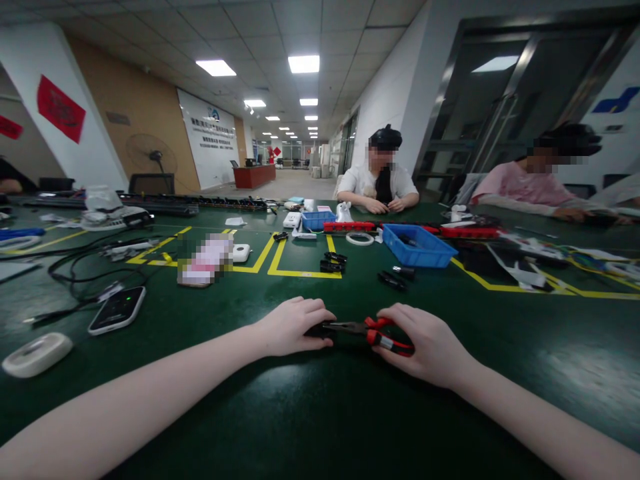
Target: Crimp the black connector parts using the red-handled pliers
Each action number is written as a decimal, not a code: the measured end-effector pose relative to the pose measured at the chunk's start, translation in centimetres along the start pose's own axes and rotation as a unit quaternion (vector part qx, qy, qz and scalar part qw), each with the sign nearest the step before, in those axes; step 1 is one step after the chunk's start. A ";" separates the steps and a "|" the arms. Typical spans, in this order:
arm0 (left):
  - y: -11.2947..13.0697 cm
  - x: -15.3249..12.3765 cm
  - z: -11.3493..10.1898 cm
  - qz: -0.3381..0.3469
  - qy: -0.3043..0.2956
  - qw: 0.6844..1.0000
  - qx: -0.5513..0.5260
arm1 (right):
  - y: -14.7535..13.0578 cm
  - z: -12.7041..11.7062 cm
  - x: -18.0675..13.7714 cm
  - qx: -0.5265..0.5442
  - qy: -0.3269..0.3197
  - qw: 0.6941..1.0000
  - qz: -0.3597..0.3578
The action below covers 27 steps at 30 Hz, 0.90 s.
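My right hand [425, 343] is closed round the red handles of a pair of needle-nose pliers [367, 330] lying low over the green table [320, 407]. The pliers' dark jaws point left toward my left hand [295, 327]. That hand is curled shut on a small dark part that the fingers mostly hide, right at the jaw tips. Both forearms rest on the table near its front edge.
Small black parts [393, 279] lie ahead, with a blue bin [417, 245] behind them. A phone [117, 309] and a white oval case [36, 353] sit at the left among cables. Two people sit working at the far side. Yellow tape lines mark the table.
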State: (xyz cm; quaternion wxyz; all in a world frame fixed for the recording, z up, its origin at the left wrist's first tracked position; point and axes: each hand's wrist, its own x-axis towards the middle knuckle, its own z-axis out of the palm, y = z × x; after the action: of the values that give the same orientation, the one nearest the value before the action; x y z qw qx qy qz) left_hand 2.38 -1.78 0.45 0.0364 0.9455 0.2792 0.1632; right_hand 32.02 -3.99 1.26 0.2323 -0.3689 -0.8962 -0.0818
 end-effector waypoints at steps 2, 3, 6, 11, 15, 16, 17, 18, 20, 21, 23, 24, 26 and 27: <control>0.0 0.0 0.0 0.001 0.004 1.000 -0.006 | 0.1 0.1 0.0 -0.002 0.001 1.000 0.000; 0.0 0.0 0.0 0.001 0.006 1.000 -0.010 | 0.1 0.1 0.0 -0.004 0.002 1.000 0.000; 0.0 0.0 0.0 0.001 0.016 1.000 -0.020 | 0.2 0.0 -0.1 -0.015 0.006 1.000 0.003; 0.0 0.0 0.1 -0.007 0.026 0.999 -0.024 | 0.3 -0.1 0.0 -0.016 0.006 1.000 0.004; 0.0 0.0 0.1 -0.017 0.033 0.999 -0.027 | 0.3 -0.1 0.0 -0.024 0.008 1.000 0.000; 0.0 0.0 0.1 -0.022 0.034 0.999 -0.028 | 0.3 -0.1 0.1 -0.026 0.010 1.000 -0.002; 0.0 0.0 0.0 -0.027 0.035 0.999 -0.028 | 0.2 -0.1 0.1 -0.028 0.011 1.000 -0.003; 0.0 0.0 0.0 -0.031 0.035 0.999 -0.027 | 0.2 -0.2 0.1 -0.029 0.012 1.000 -0.004; 0.0 -0.1 0.0 -0.039 0.036 0.998 -0.023 | 0.1 -0.2 0.1 -0.030 0.013 0.999 -0.006; 0.0 -0.1 0.0 -0.043 0.036 0.998 -0.019 | 0.1 -0.2 0.1 -0.031 0.012 0.999 -0.006; 0.0 -0.1 0.0 -0.052 0.035 0.998 -0.013 | 0.1 -0.2 0.1 -0.031 0.011 0.999 -0.005; 0.0 -0.1 0.0 -0.056 0.035 0.998 -0.009 | 0.1 -0.2 0.0 -0.030 0.011 0.999 -0.005; 0.0 0.0 0.1 -0.065 0.034 0.997 0.000 | 0.2 -0.2 0.0 -0.029 0.009 1.000 -0.004; 0.0 0.0 0.1 -0.070 0.034 0.997 0.006 | 0.2 -0.2 0.0 -0.029 0.010 1.000 -0.004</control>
State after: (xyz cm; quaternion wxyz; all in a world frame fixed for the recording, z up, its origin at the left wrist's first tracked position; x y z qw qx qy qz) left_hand 2.39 -1.81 0.35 0.0329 0.9179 0.3466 0.1903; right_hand 32.22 -3.94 1.43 0.2300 -0.3711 -0.8927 -0.1119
